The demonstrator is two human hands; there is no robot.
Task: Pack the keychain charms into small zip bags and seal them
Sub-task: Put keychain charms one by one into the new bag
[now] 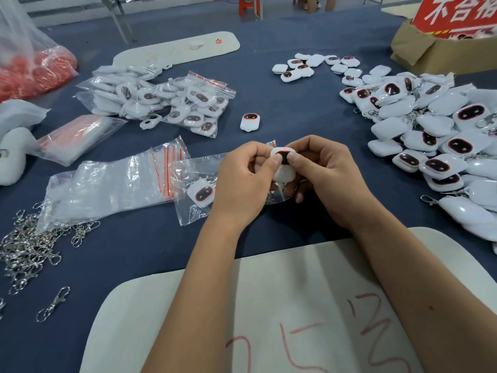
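Dark blue table (282, 109) with a white board (269, 305) at the near edge, a big heap of loose white charms (430, 125) on the right, bagged charms (172, 103) far left, empty zip bags (113, 184) near left, and metal clasps (29, 246) at the left edge. Centre, left hand (242, 181) and right hand (325, 179) both pinch one charm (282, 162), thumbs on its dark face, over a clear zip bag (199, 189) already containing another charm.

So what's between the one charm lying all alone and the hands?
Just bare blue tablecloth, seen from the head camera. The lone charm sits beyond both hands, left hand and right hand.
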